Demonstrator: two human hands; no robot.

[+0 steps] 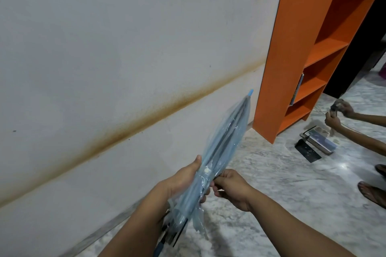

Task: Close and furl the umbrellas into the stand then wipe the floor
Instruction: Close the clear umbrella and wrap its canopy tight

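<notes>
We hold one umbrella (221, 148), clear bluish plastic, already collapsed, its blue tip (250, 92) pointing up and away toward the wall (104, 48). Our left hand (183, 177) wraps around the gathered canopy near the small white button; our right hand (229, 188) pinches the canopy edge just beside it. Judgement: closing is done, furling is under way, since loose folds hang below our grip and no strap looks fastened. No stand is visible, so stowing remains. The marble floor (271, 204) is not yet wiped, and we see no cloth. Near the orange shelf (292, 69), another person's hands (334, 119) work on something we cannot identify.
</notes>
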